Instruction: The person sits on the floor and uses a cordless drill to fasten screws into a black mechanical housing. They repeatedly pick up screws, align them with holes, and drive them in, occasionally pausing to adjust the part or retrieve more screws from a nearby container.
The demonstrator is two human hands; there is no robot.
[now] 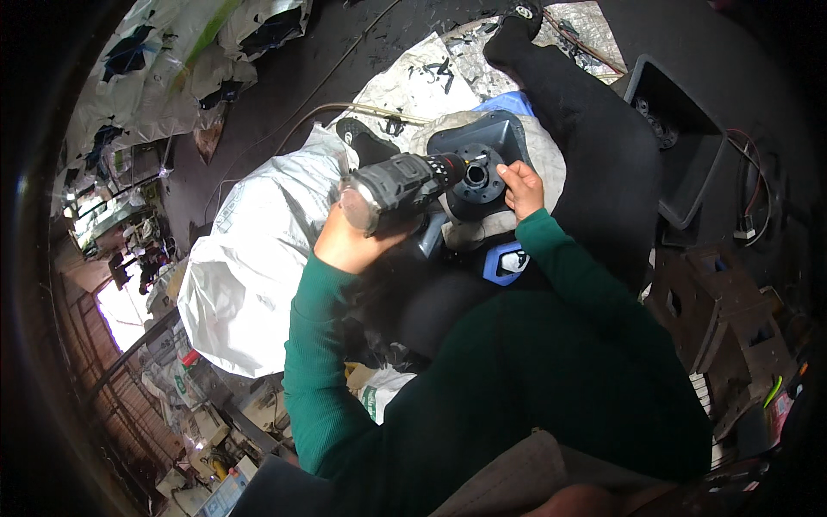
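Note:
My left hand [346, 243] is wrapped round the grip of a dark cordless drill [398, 186], partly hidden behind the tool's body. The drill points right, its chuck end close to a black round flange [493, 184] with a central opening and small holes round it. Whether the bit touches the flange cannot be made out. My right hand [524, 191] pinches the flange's right edge between thumb and fingers. Under the flange lies a dark plastic housing [495, 131], on a pale cloth between my legs.
A black bin [679, 142] with small parts stands at the right, near a loose cable [758, 202]. White sacking [250, 258] covers my left side. A blue-rimmed piece [506, 264] lies close to my lap. Brown boxes [711, 297] sit at lower right.

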